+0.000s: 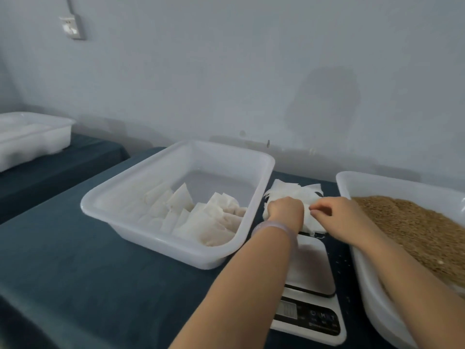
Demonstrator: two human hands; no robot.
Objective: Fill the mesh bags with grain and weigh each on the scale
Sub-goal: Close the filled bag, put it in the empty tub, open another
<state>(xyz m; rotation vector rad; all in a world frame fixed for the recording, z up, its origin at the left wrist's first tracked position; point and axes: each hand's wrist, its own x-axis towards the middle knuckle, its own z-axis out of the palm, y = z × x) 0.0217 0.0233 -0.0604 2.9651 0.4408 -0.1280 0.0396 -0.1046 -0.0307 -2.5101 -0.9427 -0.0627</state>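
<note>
two hands work the stack of empty mesh bags point(293, 192) at centre right, beyond the scale point(313, 269): left hand point(285, 210) curls its fingers down to steady it, right hand point(338, 219) pinches one edge, likely peeling one free.

Bare forearms point(251, 285), left-wrist bangle point(273, 225) (pale, translucent)

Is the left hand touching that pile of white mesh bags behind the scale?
Touching. The head view shows the left hand gripping the pile of white mesh bags, its fingers sunk into them.
</note>
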